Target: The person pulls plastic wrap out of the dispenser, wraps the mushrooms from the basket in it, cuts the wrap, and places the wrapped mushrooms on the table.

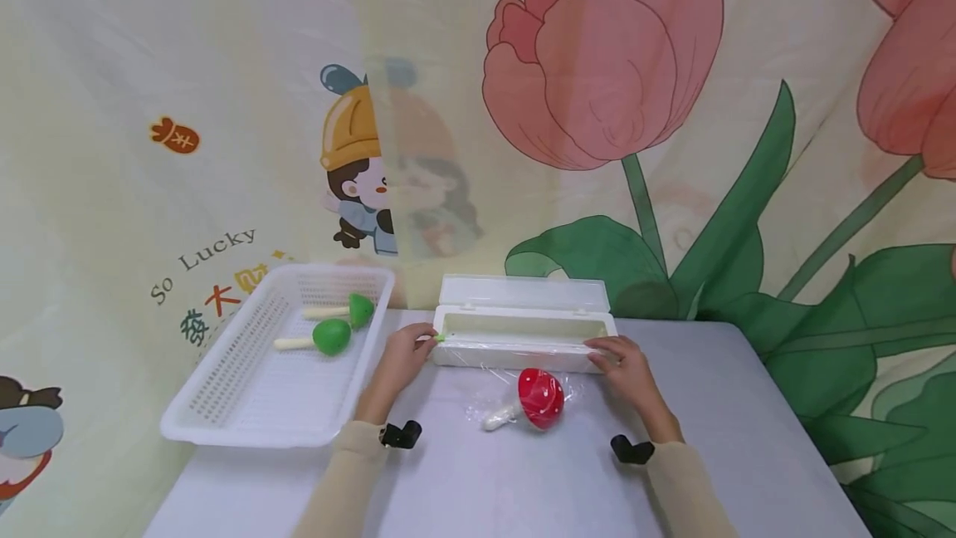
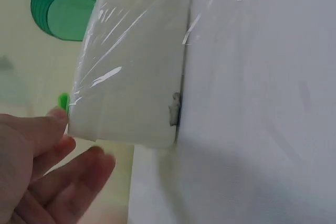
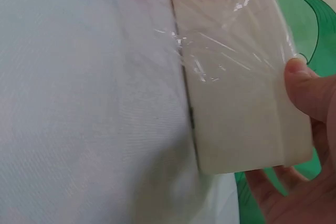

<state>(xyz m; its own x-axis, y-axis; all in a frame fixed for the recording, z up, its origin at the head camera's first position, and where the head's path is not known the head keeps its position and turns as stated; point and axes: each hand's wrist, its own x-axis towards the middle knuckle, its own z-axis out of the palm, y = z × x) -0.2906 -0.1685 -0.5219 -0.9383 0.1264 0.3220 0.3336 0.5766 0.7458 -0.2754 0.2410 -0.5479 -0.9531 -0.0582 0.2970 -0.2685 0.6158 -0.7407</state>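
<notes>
A white cling film dispenser box (image 1: 523, 358) stands on the table with its lid (image 1: 523, 293) raised at the back. Clear cling film (image 3: 210, 66) runs over its front onto the table. At the box's left end, my left hand (image 1: 403, 362) pinches a small green slide cutter (image 2: 63, 101) with thumb and finger; the other fingers curl loosely. My right hand (image 1: 627, 368) grips the right end, thumb on the front edge and fingers behind. A toy mushroom with red cap (image 1: 541, 398) and white stem lies in front of the box, among the film.
On the left, a white plastic basket (image 1: 182, 422) holds two toy pieces with green tops (image 1: 332, 337) and pale stems. A printed curtain (image 1: 448, 106) hangs behind the white-covered table (image 1: 508, 496). Black cameras sit on both wrists.
</notes>
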